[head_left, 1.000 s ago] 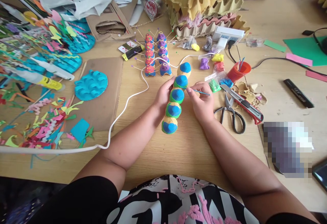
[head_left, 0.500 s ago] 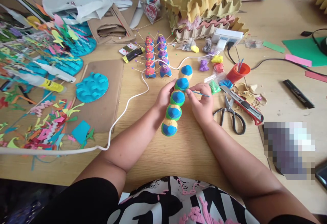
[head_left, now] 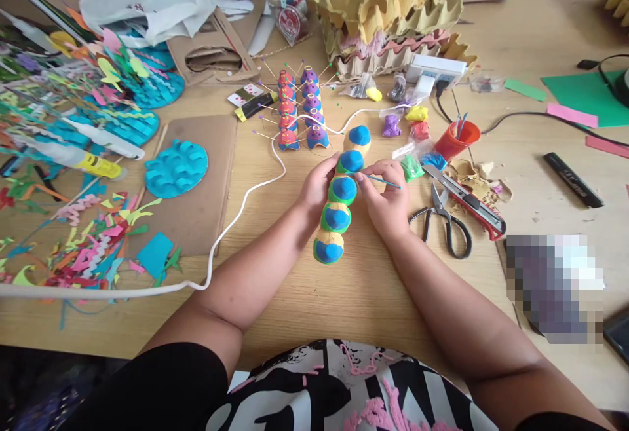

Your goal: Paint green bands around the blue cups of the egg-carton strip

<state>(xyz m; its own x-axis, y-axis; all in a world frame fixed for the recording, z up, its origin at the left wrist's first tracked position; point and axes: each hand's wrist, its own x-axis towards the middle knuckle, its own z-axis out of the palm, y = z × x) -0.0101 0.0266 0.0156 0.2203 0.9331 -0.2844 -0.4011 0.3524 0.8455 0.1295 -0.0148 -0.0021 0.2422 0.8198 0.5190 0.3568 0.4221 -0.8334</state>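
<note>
A strip of egg-carton cups (head_left: 343, 190), covered in blue and green clay with tan carton showing in places, is held above the table. My left hand (head_left: 319, 185) grips it by its left side near the upper cups; some fingers are hidden beneath. My right hand (head_left: 386, 188) pinches a thin blue stick (head_left: 386, 181), whose tip touches the strip between the second and third cups. Packets of green clay (head_left: 411, 168) and blue clay (head_left: 433, 160) lie just beyond my right hand. Scissors (head_left: 445, 221) and a red utility knife (head_left: 472, 202) rest to its right.
Finished red caterpillar-like strips (head_left: 287, 110) and purple ones (head_left: 313, 107) stand ahead. A white cable (head_left: 246, 192) crosses the table on the left. Beyond are stacked egg trays (head_left: 393, 12) and a power strip (head_left: 437, 69); an orange cup (head_left: 459, 139) stands right. Cardboard (head_left: 196, 221) bears a blue disc (head_left: 175, 168).
The lower end of the strip has swung slightly to the right. My right hand has shifted a little left, with the blue stick between its fingers.
</note>
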